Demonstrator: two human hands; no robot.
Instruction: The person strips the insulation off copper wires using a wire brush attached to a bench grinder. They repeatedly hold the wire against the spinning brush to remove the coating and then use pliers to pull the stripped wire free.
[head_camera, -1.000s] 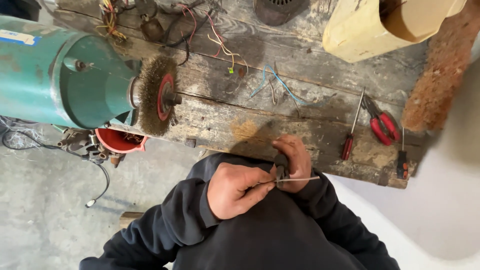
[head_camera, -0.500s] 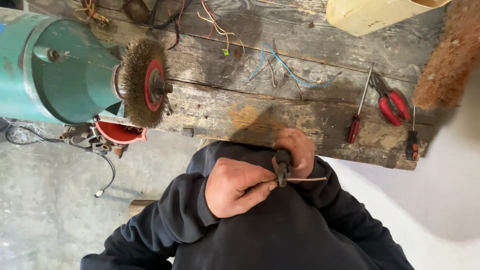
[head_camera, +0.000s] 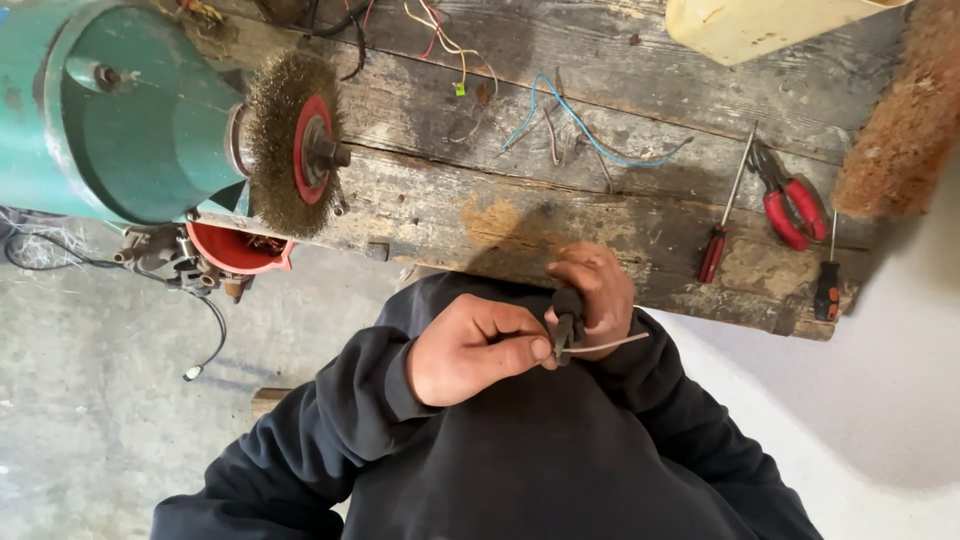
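Hands meet close to the body, just below the near edge of the wooden bench (head_camera: 600, 215). The left hand (head_camera: 470, 345) is closed, thumb and forefinger pinching one end of a thin pale wire (head_camera: 610, 346) that sticks out to the right. The right hand (head_camera: 597, 290) is curled around a small dark-handled tool (head_camera: 567, 315), fingers pressed together on the handle; the tool's tip meets the wire right beside the left thumb. What sort of tool it is cannot be told, since the fingers hide most of it. Both arms wear dark sleeves.

On the bench, well apart from the hands, lie a red-handled screwdriver (head_camera: 722, 215) and red-handled pliers (head_camera: 790, 205) just beside it, with a second, shorter screwdriver (head_camera: 828, 275) with a black and orange handle near the right corner. Loose blue and grey wires (head_camera: 570, 125) are strewn across the middle boards. At the left stands a green grinder motor (head_camera: 110, 110) with a wire brush wheel (head_camera: 290, 145) on its shaft, a red hub at its centre. Below it hangs a red bowl-shaped part (head_camera: 235, 250) above the concrete floor (head_camera: 90, 400). A cream-coloured container (head_camera: 760, 25) sits at the far edge.
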